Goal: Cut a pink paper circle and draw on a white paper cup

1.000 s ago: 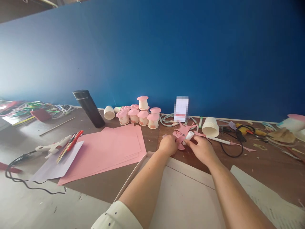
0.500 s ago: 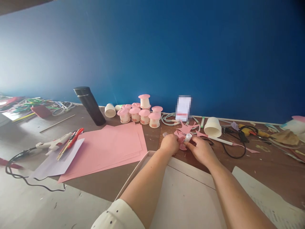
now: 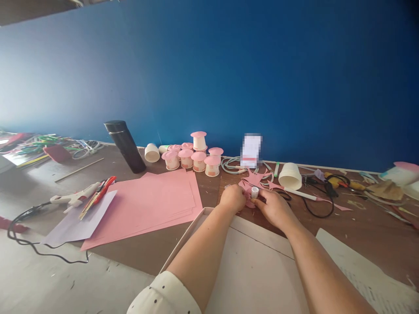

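Note:
My left hand [image 3: 233, 198] is closed on a small cut piece of pink paper [image 3: 249, 201], its fingertips on the paper's left side. A small pale object, perhaps a cap, shows at the back of this hand, too small to tell. My right hand [image 3: 272, 204] is closed on a short white tube that looks like a glue stick [image 3: 254, 192], held upright against the pink piece. Pink paper scraps [image 3: 257, 178] lie just beyond both hands. Behind them a phone [image 3: 251, 150] leans on the wall.
Small paper-cup houses [image 3: 199, 161] with pink roofs stand at the wall. Left are pink sheets [image 3: 147, 205], a utility knife [image 3: 98, 196], a glue gun [image 3: 77, 196] and a black flask [image 3: 126, 146]. Stacked cups [image 3: 290, 175] and cables lie right. A shallow box lid [image 3: 255, 266] sits under my forearms.
My right hand has shifted slightly left and tipped the white tube from slanted to upright, lower over the pink piece. My left hand keeps nearly the same place.

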The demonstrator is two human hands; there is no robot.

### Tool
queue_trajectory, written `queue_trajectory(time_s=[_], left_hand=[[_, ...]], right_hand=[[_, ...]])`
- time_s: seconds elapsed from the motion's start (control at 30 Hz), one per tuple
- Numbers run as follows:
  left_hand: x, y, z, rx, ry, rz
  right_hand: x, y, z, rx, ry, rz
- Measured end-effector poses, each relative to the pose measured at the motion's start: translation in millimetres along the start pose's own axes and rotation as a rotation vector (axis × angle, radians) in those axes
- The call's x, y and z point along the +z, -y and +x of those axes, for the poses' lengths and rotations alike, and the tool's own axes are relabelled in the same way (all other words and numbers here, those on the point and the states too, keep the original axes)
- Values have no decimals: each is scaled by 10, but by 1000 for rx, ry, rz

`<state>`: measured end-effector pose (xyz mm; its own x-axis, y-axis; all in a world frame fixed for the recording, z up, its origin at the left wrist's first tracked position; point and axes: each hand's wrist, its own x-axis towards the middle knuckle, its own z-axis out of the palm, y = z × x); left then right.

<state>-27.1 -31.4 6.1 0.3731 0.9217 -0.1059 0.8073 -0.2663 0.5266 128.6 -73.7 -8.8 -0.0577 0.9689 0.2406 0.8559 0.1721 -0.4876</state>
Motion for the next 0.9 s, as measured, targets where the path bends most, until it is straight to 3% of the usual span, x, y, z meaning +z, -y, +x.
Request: queue_trajectory(time_s=[0.33,0.5,0.57,0.9], left_hand=[[-16,-13,-19,4,-7,19],[-5,-3,-2,-19,14,4],[-9,-1,3,-18,26,9],[-29,2,12,17,11,37]], right_hand=[[-73,39,-20,56,20,-60],[-186,50,-46,175,-237,44],[-188,50,-41,169,-266,80],[74,-1,29,176,-81,13]])
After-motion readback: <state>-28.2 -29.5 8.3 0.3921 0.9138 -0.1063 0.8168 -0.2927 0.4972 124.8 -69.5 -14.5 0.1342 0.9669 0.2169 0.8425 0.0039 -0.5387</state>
